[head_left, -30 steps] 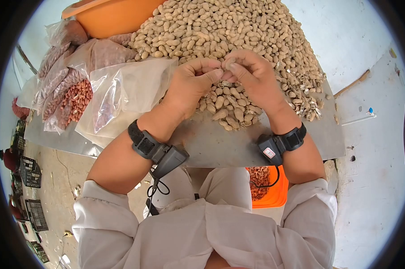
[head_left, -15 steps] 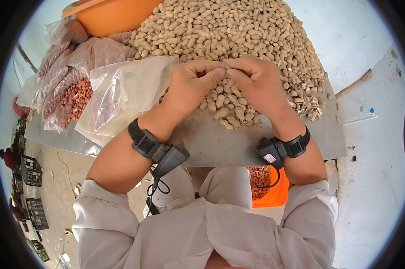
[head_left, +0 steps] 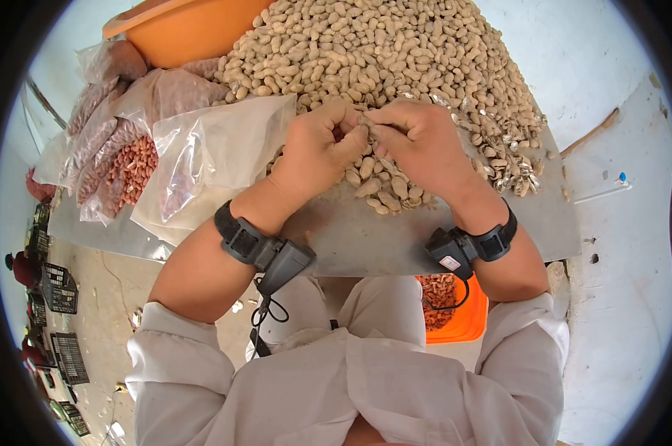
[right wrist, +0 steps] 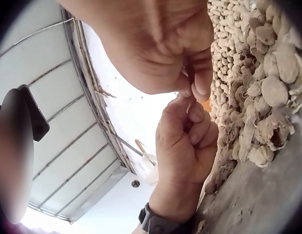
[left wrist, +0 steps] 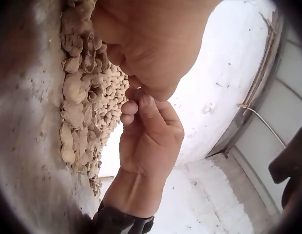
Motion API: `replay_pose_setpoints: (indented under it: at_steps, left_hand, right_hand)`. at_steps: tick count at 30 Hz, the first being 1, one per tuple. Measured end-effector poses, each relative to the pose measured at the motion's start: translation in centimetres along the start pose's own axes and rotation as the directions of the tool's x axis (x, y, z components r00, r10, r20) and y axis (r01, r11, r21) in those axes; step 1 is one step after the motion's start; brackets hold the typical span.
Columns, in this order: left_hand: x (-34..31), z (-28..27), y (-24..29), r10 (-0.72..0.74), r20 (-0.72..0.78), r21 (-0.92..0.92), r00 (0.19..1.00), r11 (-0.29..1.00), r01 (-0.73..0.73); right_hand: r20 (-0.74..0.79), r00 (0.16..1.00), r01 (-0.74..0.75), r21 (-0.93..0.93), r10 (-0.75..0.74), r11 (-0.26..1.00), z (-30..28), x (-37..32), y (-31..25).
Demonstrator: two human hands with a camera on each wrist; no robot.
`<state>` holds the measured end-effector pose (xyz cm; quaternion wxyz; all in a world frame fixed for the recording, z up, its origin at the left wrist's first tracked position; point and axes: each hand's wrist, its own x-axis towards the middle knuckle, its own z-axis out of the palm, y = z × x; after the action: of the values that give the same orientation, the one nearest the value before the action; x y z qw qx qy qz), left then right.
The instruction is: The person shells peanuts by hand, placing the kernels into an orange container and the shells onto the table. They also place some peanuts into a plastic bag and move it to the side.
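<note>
Over the near edge of a big pile of unshelled peanuts (head_left: 380, 52), the two hands meet fingertip to fingertip. The left hand (head_left: 315, 152) pinches a small peanut (head_left: 363, 120) between thumb and fingers, and the right hand (head_left: 427, 149) pinches it from the other side. Fingers cover most of it, so whether its shell is cracked cannot be told. Loose peanuts (head_left: 384, 182) lie just below the hands. In the left wrist view the right hand (left wrist: 151, 134) has its thumb against curled fingers; the right wrist view shows the left hand (right wrist: 182, 141) likewise.
Left of the pile are an orange basin (head_left: 187, 33), bags of reddish kernels (head_left: 135, 167) and a clear plastic bag (head_left: 217, 149). Empty shells (head_left: 518, 175) lie at the right. An orange container (head_left: 459, 320) stands below the metal table edge (head_left: 366, 253).
Both hands have shifted slightly toward the body, still meeting at the fingertips. The peanut, clearer between the fingers a second ago, is now mostly covered. The head view has moved slightly.
</note>
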<state>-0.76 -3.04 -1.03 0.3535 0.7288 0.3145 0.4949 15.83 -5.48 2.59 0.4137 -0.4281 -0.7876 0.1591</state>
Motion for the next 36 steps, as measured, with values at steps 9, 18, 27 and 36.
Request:
replay_pose_setpoints:
  at_steps: [9,18,27,36]
  left_hand:
    - [0.2,0.4,0.0,-0.041,-0.043,-0.097,0.998,0.995,0.037]
    - [0.4,0.5,-0.6,-0.095,-0.05,-0.214,0.994,0.973,0.082]
    - [0.6,0.2,-0.4,-0.204,0.054,-0.559,0.978,0.805,0.199]
    - [0.8,0.7,0.2,-0.318,0.132,-0.752,0.939,0.584,0.304]
  right_hand:
    - [0.004,0.957,-0.276,0.327,0.291,0.904,0.6,0.1,-0.4]
    - [0.11,0.911,-0.348,0.723,0.398,0.596,1.4,0.3,1.4]
    - [0.194,0.904,-0.322,0.896,0.382,0.307,1.2,0.5,2.4]
    - [-0.034,0.952,-0.209,0.655,0.305,0.726,1.6,0.7,1.9]
